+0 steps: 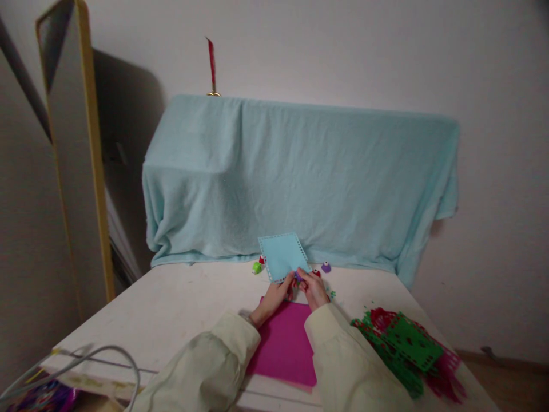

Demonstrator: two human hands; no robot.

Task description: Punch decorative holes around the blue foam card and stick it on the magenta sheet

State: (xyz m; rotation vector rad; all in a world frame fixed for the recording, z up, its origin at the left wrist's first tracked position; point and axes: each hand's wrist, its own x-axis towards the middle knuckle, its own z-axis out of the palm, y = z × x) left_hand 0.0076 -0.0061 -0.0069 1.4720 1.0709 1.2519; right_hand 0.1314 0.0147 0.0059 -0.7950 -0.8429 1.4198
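Note:
A light blue paper sheet (283, 255) with punched holes along its edges is raised above the white table (171, 303). My left hand (278, 294) grips its lower edge. My right hand (313, 288) is beside it, pinching a small purple punch (297, 277) at the sheet's lower corner. Under my wrists lies a magenta paper sheet (285, 346), flat on the table. Both arms wear pale cream sleeves.
Small punches lie at the back of the table: green (257, 267), red (316, 272) and purple (326, 266). A pile of green and red punched papers (407, 343) sits at the right. A light blue cloth (300, 171) covers furniture behind. A mirror (72, 143) leans at left; a cable (107, 355) lies front left.

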